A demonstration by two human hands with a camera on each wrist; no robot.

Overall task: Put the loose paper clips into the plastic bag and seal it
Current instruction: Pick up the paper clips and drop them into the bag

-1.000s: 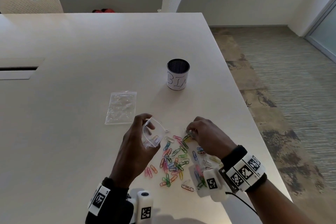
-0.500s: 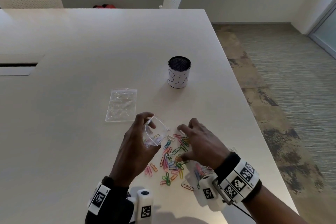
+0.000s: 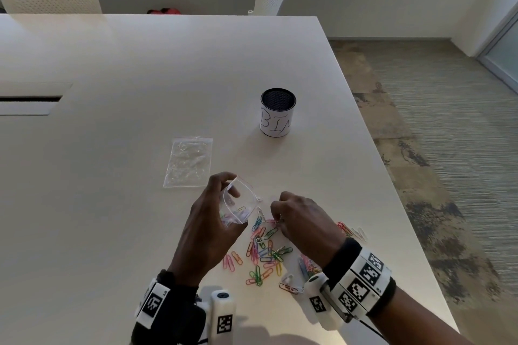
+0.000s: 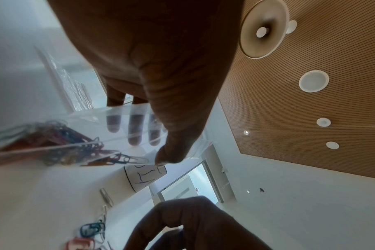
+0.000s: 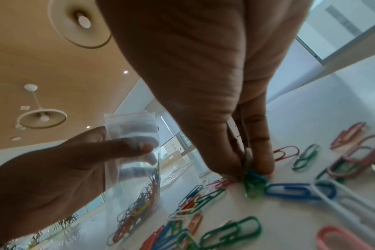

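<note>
My left hand (image 3: 215,221) grips a small clear plastic bag (image 3: 238,203) upright, its mouth held wide; several coloured clips lie in its bottom (image 5: 137,209). In the left wrist view the thumb and fingers (image 4: 135,128) pinch the bag's (image 4: 79,140) walls. Just right of it, my right hand (image 3: 297,218) pinches a few green and blue paper clips (image 5: 254,181) off the white table (image 3: 140,70). Loose coloured paper clips (image 3: 266,255) are scattered on the table between and below both hands, with more under the right wrist.
A second clear bag (image 3: 189,162) lies flat to the upper left of my left hand. A dark mesh cup labelled BIN (image 3: 277,112) stands further back. The table's right edge (image 3: 398,204) runs close to my right arm. Two white chairs stand behind the table.
My right hand first reached left toward the bag's mouth with spread fingers, then came back down to the pile and closed on more clips. The left hand kept holding the bag in place.
</note>
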